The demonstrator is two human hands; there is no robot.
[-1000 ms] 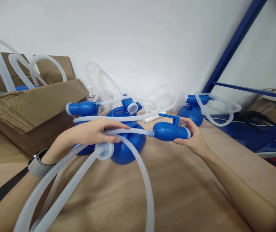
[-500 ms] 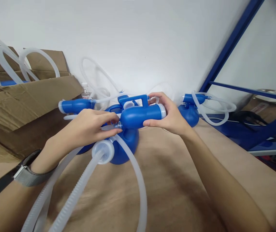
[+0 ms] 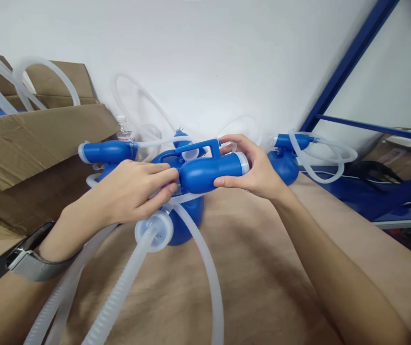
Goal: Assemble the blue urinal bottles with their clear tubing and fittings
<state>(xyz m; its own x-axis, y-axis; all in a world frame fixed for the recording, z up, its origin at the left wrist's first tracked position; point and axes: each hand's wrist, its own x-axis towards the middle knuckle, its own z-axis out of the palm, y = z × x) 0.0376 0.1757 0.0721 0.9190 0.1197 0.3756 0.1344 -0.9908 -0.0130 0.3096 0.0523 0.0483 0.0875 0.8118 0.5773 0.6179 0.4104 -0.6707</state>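
Observation:
My right hand (image 3: 253,165) grips a blue urinal bottle (image 3: 208,173) by its neck end, around the translucent white cap (image 3: 243,164). Its neck lies sideways with the handle (image 3: 198,148) on top. At the left end of that neck my left hand (image 3: 147,187) is closed, its thumb and fingers pinched around the hose joint, which they mostly hide. Below hangs a clear funnel-like cap (image 3: 154,232) on a ribbed hose (image 3: 126,282). Another translucent hose (image 3: 208,268) curves down beside it.
Similar blue bottles stand at left (image 3: 108,152) and right (image 3: 283,165). A cardboard box (image 3: 47,134) full of hoses sits at far left, a small clear bottle (image 3: 122,125) behind. Brown paper covers the table (image 3: 263,268). A blue metal rack (image 3: 349,67) rises at right.
My left fingers have curled in closer at the hose joint, hiding the metal clip that showed before. My right hand keeps its hold. The view has shifted slightly.

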